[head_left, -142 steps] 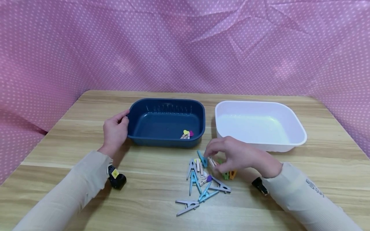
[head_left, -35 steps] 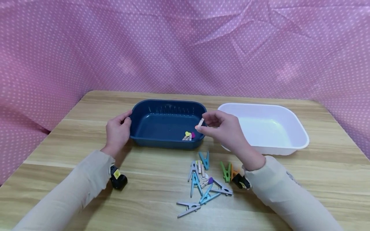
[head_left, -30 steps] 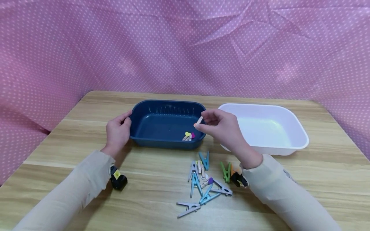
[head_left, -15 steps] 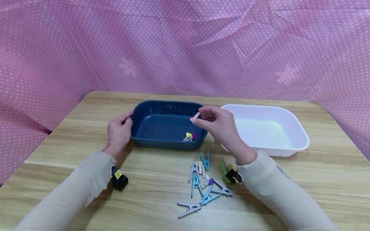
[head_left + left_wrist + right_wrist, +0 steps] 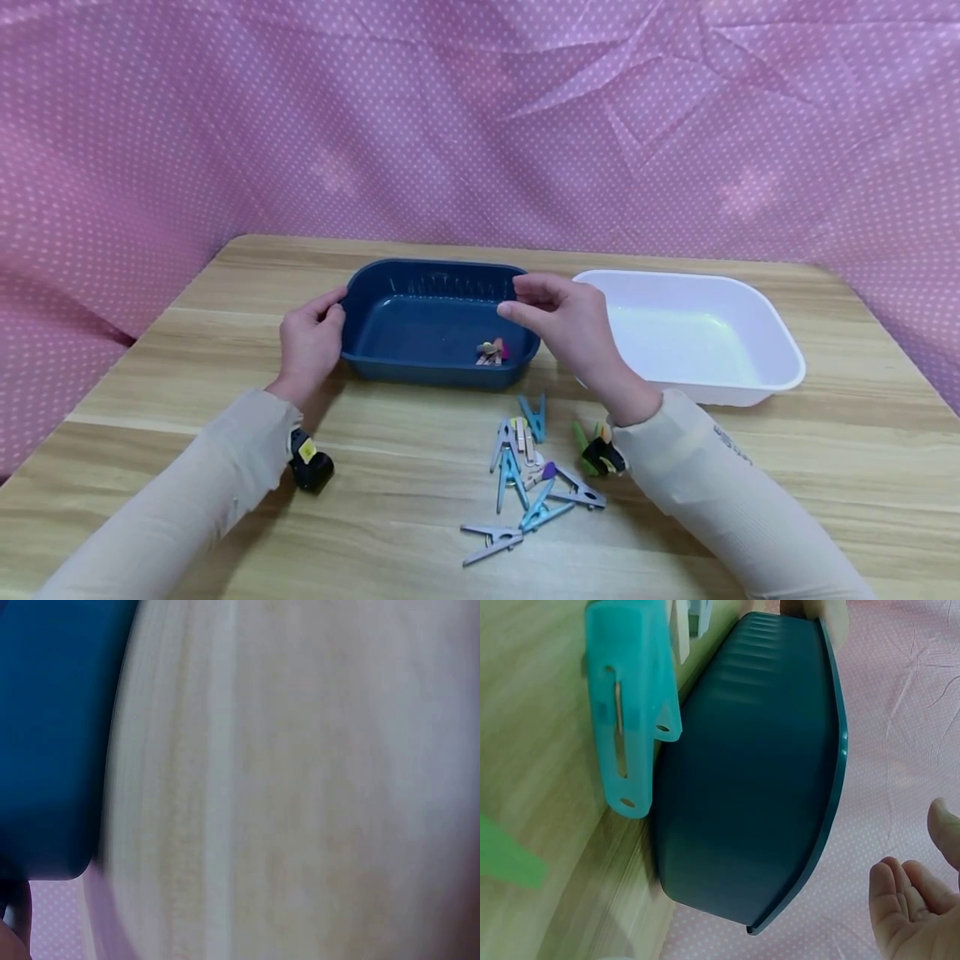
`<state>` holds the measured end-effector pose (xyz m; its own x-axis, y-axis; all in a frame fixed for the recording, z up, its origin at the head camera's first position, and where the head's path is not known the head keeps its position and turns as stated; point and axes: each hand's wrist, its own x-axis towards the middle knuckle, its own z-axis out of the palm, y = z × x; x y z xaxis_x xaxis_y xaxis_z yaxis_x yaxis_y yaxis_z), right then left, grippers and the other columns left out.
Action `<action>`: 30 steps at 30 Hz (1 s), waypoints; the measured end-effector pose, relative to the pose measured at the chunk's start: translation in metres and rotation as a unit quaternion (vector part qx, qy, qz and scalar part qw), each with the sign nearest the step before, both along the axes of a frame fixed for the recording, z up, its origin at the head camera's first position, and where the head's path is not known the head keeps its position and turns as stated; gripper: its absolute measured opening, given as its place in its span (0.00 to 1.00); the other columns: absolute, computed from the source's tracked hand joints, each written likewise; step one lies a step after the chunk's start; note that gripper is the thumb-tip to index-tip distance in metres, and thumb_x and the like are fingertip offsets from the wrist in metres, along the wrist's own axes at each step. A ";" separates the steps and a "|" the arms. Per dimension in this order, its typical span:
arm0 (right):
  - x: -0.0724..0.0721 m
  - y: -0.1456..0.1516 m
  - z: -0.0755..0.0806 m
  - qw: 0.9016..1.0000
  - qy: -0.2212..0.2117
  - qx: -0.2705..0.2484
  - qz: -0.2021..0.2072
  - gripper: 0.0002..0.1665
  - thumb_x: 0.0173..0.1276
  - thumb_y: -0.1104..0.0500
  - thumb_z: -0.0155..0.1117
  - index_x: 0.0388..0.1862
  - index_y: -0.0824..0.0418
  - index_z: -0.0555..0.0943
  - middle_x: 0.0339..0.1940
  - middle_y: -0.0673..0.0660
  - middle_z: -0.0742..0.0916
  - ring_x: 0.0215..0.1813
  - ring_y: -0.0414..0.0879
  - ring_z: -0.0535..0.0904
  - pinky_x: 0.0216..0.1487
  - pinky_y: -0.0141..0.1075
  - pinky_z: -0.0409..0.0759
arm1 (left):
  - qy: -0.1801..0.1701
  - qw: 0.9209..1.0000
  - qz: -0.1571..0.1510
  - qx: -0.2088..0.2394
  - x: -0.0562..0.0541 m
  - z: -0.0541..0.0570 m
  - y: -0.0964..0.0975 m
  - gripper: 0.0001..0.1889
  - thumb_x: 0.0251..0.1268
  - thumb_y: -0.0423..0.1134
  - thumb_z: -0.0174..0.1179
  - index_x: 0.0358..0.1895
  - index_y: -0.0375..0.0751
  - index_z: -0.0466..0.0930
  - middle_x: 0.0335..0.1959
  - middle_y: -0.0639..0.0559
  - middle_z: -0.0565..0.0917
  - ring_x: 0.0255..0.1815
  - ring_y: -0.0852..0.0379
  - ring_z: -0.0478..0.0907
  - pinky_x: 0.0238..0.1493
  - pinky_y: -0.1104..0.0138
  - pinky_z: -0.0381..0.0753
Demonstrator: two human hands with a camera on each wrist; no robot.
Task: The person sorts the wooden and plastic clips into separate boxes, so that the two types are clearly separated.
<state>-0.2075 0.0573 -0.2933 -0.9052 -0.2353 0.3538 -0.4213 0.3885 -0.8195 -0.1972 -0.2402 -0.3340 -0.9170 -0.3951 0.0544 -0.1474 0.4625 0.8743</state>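
My left hand (image 5: 311,337) grips the left rim of the dark blue basin (image 5: 427,375). Over the basin's right side hovers my right hand (image 5: 576,329), thumb and fingers apart, nothing between them. Beneath it, in the basin's near right corner, lie several small wooden clothespins (image 5: 492,353) with heart tops; the upper one is blurred. In the right wrist view the right hand (image 5: 919,907) is beside the basin (image 5: 742,772), palm showing. The left wrist view catches mainly the basin's outer wall (image 5: 49,742).
Several clothespins lie before the basin: blue (image 5: 533,417), greyish purple (image 5: 492,540), wooden with hearts (image 5: 524,437), and a green one (image 5: 582,442) partly behind the right wrist camera (image 5: 602,457). A white basin (image 5: 690,333) stands at right; a pink dotted cloth (image 5: 480,125) hangs behind.
My right hand picked a wooden heart clothespin off the table, carried it left over the blue basin, and has let it go onto the others inside. The left hand keeps its grip.
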 end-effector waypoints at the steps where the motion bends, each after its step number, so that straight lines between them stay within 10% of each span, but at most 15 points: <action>1: 0.000 0.000 0.000 1.000 -0.001 0.001 -0.001 0.22 0.55 0.55 0.70 0.49 0.62 0.82 0.44 0.57 0.86 0.42 0.46 0.82 0.45 0.38 0.82 | -0.003 1.000 -0.001 0.001 0.000 0.000 0.000 0.21 0.72 0.39 0.40 0.64 0.46 0.69 0.66 0.50 0.68 0.68 0.55 0.63 0.64 0.59 0.65; 30: 0.008 0.022 0.008 0.998 -0.045 0.048 0.004 0.15 0.59 0.56 0.67 0.45 0.60 0.83 0.41 0.55 0.86 0.40 0.44 0.80 0.40 0.34 0.81 | 0.037 0.999 0.020 -0.009 -0.005 -0.004 0.000 0.19 0.68 0.36 0.44 0.59 0.44 0.75 0.61 0.49 0.74 0.63 0.58 0.68 0.62 0.64 0.69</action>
